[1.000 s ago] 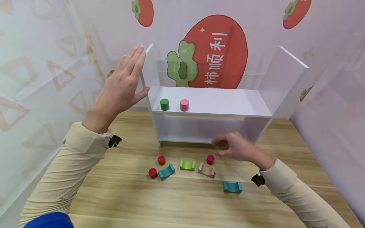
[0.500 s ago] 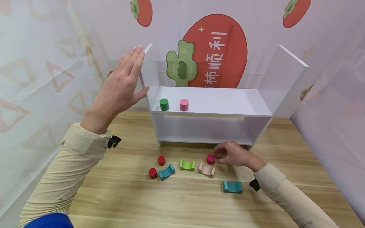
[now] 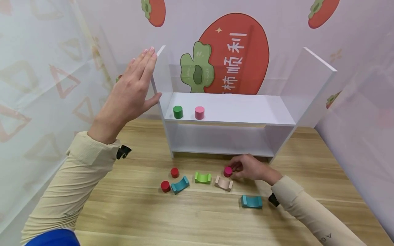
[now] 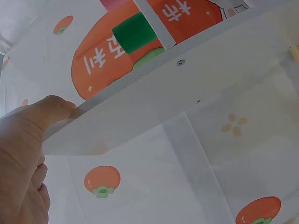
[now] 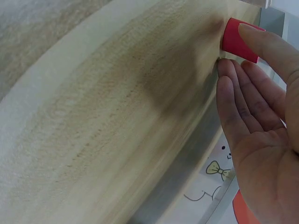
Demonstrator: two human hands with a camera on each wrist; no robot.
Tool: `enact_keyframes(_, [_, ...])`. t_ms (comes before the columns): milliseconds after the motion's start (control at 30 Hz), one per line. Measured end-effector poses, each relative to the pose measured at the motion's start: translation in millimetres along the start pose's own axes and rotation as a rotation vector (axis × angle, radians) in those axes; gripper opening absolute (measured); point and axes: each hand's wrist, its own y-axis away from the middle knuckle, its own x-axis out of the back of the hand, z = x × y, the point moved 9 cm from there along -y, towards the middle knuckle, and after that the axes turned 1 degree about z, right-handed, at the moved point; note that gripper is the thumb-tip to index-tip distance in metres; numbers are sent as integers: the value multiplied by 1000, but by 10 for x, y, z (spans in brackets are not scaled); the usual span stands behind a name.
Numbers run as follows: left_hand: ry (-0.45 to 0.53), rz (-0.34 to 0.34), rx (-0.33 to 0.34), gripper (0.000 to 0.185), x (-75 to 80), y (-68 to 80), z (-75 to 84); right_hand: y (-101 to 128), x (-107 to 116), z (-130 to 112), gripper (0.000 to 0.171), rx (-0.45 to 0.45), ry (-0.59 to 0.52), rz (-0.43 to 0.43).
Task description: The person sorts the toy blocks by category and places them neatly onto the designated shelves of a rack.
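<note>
Your right hand (image 3: pixel 250 168) is down on the tabletop (image 3: pixel 197 218), just in front of the white shelf (image 3: pixel 229 118), and its fingers (image 5: pixel 247 35) are touching the magenta cylinder (image 3: pixel 227 171). The right wrist view shows a fingertip laid over the top edge of that cylinder, with the other fingers only loosely bent beside it; whether you've truly pinched it yet, I cannot tell. The cylinder stands on the tabletop, just behind the beige arch block (image 3: pixel 223 183).

Your left hand (image 3: pixel 130 94) is up, fingers straight and released, flat against the outer face of the shelf's left side panel, with the thumb (image 4: pixel 51 108) hooked at the panel's front edge.

On the upper board of the shelf stand a green cylinder (image 3: pixel 178 112) and a pink cylinder (image 3: pixel 199 112), side by side near the left end. On the tabletop to the left of your right hand lie a green arch block (image 3: pixel 202 178), a teal arch block (image 3: pixel 180 185) and two red cylinders (image 3: pixel 174 172). Another teal arch block (image 3: pixel 251 201) lies near your right wrist.
</note>
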Motion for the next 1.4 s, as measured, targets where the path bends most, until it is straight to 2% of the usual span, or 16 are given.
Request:
enact_keyframes(933, [9,-12,0,97,20,-16,44,10,-29,6,25,5,-33,-29])
enact_keyframes(1167, [16,-9,4,98,27,-9,39,61,49,-146,23,19,-98,-41])
enact_keyframes(1400, [17,-8,6,97,37,-3,30,107,228,-345,21,44,-76,-25])
